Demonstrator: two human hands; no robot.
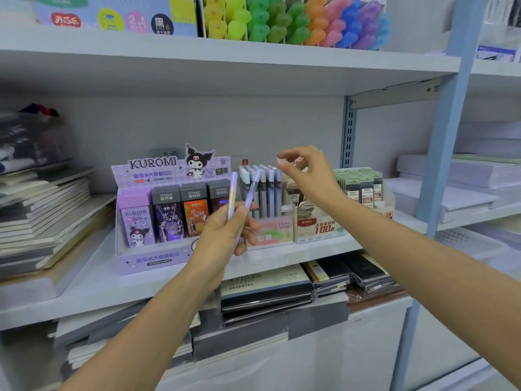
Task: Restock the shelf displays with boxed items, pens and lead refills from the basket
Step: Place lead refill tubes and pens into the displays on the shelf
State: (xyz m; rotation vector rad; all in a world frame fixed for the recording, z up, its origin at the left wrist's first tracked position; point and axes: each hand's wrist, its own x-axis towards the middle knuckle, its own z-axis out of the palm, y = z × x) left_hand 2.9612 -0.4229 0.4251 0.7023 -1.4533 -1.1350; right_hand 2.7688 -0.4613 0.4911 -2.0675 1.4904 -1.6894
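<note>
**Operator:** What am I holding?

**Spotter:** Your left hand (225, 235) grips two pastel pens (231, 193) low on their barrels, with the tips up and fanned apart. Your right hand (306, 170) hovers higher, thumb and forefinger drawn close as if to pinch. It's blurred, so I can't tell whether anything sits between them.

**Operator:** Where are the pens against the shelf?

**Spotter:** They're just in front of the Fruit Soda pen display (270, 232), whose upright pens (266, 190) look like the same kind as yours. Your right hand is above its back rows. The Kuromi lead-refill display (158, 258) stands to its left and the cardboard lead-refill box (318, 227) to its right, all on the middle shelf (98, 280). The basket isn't in view.

**Operator:** Which step is this?

**Spotter:** The pen step, I'd judge: feeding pens into that display one at a time. Next you'd need to pass one pen from your left hand to your right and find a free slot. Lower it straight so it doesn't knock its neighbours askew, and keep the second pen pinned in your left hand meanwhile.
</note>
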